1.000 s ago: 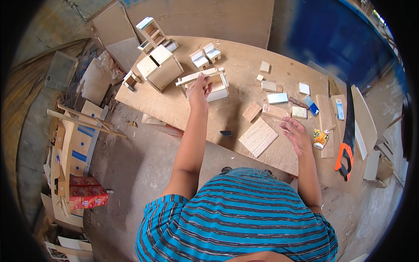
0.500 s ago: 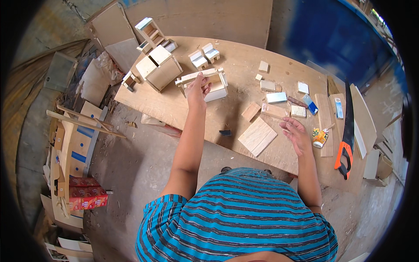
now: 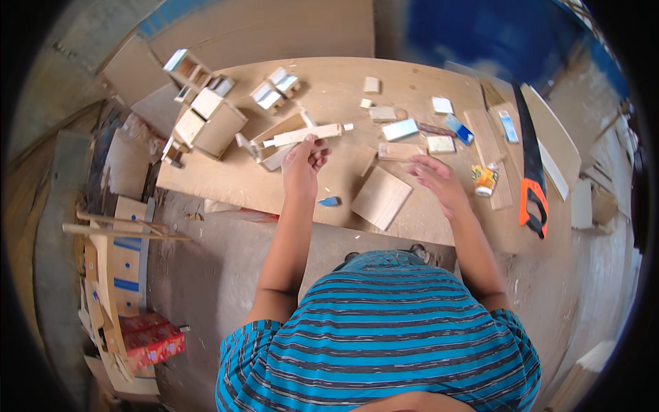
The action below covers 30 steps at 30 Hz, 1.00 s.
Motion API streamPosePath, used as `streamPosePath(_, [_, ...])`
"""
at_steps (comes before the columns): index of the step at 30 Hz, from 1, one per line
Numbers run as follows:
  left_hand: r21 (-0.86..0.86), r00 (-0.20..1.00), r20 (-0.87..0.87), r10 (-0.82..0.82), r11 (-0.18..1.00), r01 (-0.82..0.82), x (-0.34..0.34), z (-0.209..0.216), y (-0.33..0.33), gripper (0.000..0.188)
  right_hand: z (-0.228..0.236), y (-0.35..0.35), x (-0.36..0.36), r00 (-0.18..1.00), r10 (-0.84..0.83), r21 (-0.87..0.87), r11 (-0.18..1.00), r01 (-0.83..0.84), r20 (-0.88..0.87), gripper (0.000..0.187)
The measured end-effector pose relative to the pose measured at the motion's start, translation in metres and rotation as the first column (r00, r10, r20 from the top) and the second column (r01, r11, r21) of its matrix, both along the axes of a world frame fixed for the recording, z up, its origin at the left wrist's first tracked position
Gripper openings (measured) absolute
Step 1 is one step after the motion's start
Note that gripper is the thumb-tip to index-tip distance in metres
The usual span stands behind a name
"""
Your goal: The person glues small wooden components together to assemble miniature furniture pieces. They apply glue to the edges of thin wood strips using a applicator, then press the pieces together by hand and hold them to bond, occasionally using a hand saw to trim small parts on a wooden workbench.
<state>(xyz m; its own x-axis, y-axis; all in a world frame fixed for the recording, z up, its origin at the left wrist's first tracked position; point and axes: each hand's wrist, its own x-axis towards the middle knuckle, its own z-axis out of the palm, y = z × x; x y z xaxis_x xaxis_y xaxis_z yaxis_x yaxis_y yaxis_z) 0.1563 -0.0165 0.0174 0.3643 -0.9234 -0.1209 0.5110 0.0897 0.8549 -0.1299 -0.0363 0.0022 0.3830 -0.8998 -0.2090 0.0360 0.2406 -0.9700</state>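
Note:
My left hand (image 3: 303, 168) pinches a narrow wooden strip (image 3: 322, 131) with a small tab at each end. It is held in front of a small wooden frame (image 3: 274, 158), which has pale sides and lies partly hidden behind the strip and the hand. My right hand (image 3: 439, 182) is empty, its fingers apart, over the near side of the table close to a square wooden board (image 3: 382, 198) and a flat wood block (image 3: 401, 152).
Small wooden furniture pieces (image 3: 213, 122) and two little chairs (image 3: 274, 89) stand at the table's left. Several blocks, a blue-and-white tube (image 3: 460, 129), a yellow printed cup (image 3: 484, 180), planks (image 3: 489, 158) and an orange-handled saw (image 3: 533, 206) lie at the right. A dark blue scrap (image 3: 329, 201) is near the front edge.
My left hand has drawn the strip off the small frame, toward me and to the right. My right hand has shifted slightly, still empty. The whole view has turned a little.

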Motion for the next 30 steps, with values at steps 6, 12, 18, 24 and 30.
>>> streamPosePath(6, [-0.007,0.969,-0.061,-0.239,0.971,0.239,-0.049,-0.014,0.031,0.018,0.013,0.012,0.015,0.996,0.054,-0.265,0.962,-0.07,-0.065,0.048])
streamPosePath(12, [-0.101,0.916,0.155,-0.371,0.916,0.389,-0.073,-0.006,0.048,0.02,0.042,0.035,0.009,0.987,-0.109,-0.586,0.81,0.017,-0.122,0.05])
streamPosePath(18, [-0.254,0.874,0.283,-0.396,0.847,0.467,-0.081,-0.003,0.053,0.025,0.059,0.045,-0.003,0.97,-0.183,-0.733,0.68,0.005,-0.163,0.034])
streamPosePath(24, [-0.27,0.853,0.325,-0.408,0.824,0.498,-0.088,-0.001,0.054,0.025,0.058,0.044,-0.012,0.947,-0.278,-0.854,0.521,0.009,-0.159,0.031])
streamPosePath(30, [-0.263,0.843,0.315,-0.437,0.813,0.52,-0.094,-0.002,0.049,0.024,0.057,0.042,-0.019,0.945,-0.28,-0.874,0.487,-0.015,-0.172,0.03])
